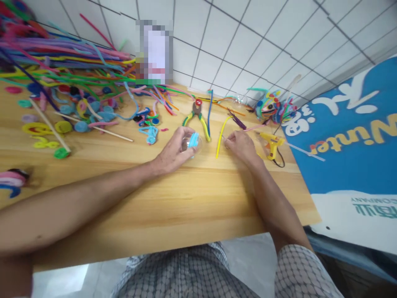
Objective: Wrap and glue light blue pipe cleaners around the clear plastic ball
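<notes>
My left hand (172, 152) is closed round a light blue bundle of pipe cleaner (193, 140) with a clear, rounded piece that looks like plastic. To the right, my right hand (242, 145) rests low over the table with its fingers pinched together; whatever they hold is too small to make out. Between the hands lies a yellow pipe cleaner (220, 138), close to the right fingertips. Pliers with green and yellow handles (197, 114) lie spread just beyond my left hand. A dark blue pipe cleaner (210, 111) is alongside their right handle.
Many coloured pipe cleaners (77, 58) are heaped at the back left, with coiled pieces (82, 126) before them. A yellow glue gun (272, 145) lies right of my right hand. Colourful decorated balls (268, 107) stand by the tiled wall (248, 45). A blue printed board (350, 161) borders the right.
</notes>
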Action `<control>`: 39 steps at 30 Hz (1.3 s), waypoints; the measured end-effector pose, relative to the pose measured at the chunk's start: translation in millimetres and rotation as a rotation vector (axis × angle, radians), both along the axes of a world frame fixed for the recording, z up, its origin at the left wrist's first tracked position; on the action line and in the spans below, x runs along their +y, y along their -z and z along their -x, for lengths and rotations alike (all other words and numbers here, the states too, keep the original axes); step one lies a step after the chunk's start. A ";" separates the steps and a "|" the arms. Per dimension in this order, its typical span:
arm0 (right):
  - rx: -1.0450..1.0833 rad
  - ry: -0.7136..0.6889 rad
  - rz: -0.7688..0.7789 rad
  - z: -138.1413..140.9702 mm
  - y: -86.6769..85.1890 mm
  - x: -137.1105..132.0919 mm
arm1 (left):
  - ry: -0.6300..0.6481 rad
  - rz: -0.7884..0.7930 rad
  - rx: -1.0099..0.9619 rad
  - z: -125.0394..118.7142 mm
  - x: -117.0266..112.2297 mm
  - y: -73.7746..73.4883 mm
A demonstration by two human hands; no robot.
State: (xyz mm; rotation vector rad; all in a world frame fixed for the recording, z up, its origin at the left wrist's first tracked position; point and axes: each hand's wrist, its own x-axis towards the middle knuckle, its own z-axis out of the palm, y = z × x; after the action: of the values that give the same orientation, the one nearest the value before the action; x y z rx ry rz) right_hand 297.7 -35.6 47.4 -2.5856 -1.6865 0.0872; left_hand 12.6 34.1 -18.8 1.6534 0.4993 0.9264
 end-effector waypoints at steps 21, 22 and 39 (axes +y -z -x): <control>-0.285 -0.015 0.380 10.9 -21.4 3.8 | 0.042 -0.025 0.056 4.0 -3.4 -19.3; -0.279 -0.016 0.365 12.4 -24.2 2.6 | 0.044 -0.025 0.053 4.2 -3.1 -18.7; 0.680 -0.437 -0.642 76.1 -7.9 -35.9 | -0.023 -0.227 0.065 4.5 1.0 -6.5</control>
State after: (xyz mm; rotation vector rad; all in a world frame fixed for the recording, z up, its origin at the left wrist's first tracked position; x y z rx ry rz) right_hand 221.6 -71.5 55.3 -1.4736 -1.6048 0.3327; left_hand 8.1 35.1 -12.2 1.8907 0.4715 0.9767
